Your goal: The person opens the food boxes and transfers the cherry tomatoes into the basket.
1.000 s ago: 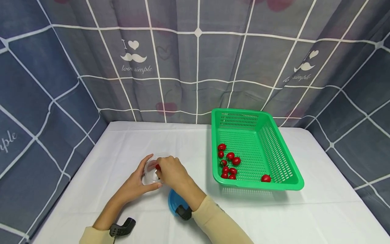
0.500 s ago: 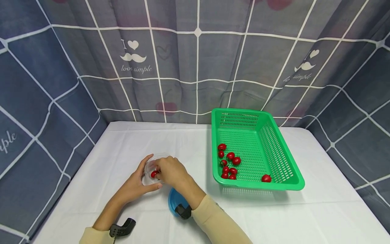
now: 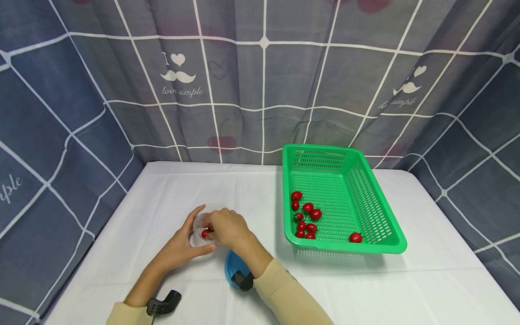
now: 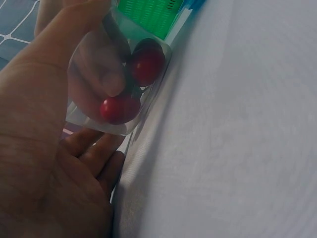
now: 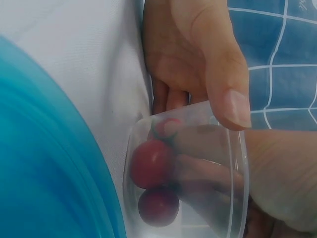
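A clear plastic container (image 5: 232, 168) stands on the white cloth, with my left hand (image 3: 178, 247) around it. Its thumb (image 5: 237, 106) lies at the rim and its fingers pass along the other side. From above, my right hand (image 3: 230, 229) reaches into the container with bent fingers. Through the clear wall show several cherry tomatoes, among them a large one (image 5: 152, 163) and a darker one (image 5: 158, 206). Fingertips of the right hand lie right by a cherry tomato (image 4: 121, 109); whether they pinch one is hidden.
A green slotted basket (image 3: 396, 241) at the right holds several cherry tomatoes (image 3: 315, 214) along its left side and a lone one (image 3: 355, 237) near the front. Under the right wrist sits a round blue dish (image 3: 230, 266). A grey checked curtain (image 3: 239, 76) hangs behind.
A cherry tomato at the right fingertips has come down lower inside the container and shows beneath them. My left hand stays in place around the container.
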`<state>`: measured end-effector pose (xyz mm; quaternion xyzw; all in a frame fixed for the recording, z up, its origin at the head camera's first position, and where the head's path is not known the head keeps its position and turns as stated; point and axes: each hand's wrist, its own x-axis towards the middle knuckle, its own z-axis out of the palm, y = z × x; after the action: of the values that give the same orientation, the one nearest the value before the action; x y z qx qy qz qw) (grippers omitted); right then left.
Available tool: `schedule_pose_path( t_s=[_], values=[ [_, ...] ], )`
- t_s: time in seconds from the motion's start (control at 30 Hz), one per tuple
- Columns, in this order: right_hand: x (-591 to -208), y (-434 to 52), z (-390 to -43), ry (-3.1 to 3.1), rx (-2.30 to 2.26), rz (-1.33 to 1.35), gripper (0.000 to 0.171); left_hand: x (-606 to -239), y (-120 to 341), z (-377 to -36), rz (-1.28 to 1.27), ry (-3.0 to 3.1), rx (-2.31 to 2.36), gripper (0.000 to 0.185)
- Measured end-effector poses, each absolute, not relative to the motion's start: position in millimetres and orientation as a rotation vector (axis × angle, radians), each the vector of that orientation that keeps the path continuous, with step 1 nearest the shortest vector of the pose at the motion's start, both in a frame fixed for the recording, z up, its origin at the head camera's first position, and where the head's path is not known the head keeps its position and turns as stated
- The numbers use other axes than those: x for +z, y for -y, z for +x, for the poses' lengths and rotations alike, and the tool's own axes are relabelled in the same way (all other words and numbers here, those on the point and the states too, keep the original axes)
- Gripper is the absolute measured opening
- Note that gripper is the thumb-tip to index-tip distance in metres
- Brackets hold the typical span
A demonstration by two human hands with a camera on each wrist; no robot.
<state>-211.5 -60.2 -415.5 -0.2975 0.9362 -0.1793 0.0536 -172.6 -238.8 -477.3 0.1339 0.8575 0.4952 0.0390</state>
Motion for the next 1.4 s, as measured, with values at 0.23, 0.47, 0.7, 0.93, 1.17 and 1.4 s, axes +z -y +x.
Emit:
schedule_pose_path(
  t_s=[0.23, 0.47, 0.7, 0.93, 1.17, 1.4],
  values=[
    [-416, 58, -213, -2.839, -0.548, -0.964, 0.012, -478, 239, -174, 0.429, -2.628, 1.527, 0.110],
    [-418, 57, -213, -2.840, -0.557, -0.970, 0.008, -478, 239, -174, 0.433, -2.634, 1.520, 0.110],
    [-418, 57, -213, -2.851, -0.540, -0.954, 0.015, -478, 238, -174, 0.437, -2.628, 1.523, 0.111],
    [-418, 56, -214, -2.847, -0.574, -0.953, 0.011, -479, 239, -174, 0.438, -2.624, 1.531, 0.110],
    [-416, 55, -213, -2.820, -0.652, -1.019, 0.004, -478, 240, -173, 0.406, -2.633, 1.503, 0.109],
    [-404, 49, -211, -2.842, -0.727, -1.035, 0.020, -477, 240, -174, 0.394, -2.633, 1.501, 0.109]
  ],
)
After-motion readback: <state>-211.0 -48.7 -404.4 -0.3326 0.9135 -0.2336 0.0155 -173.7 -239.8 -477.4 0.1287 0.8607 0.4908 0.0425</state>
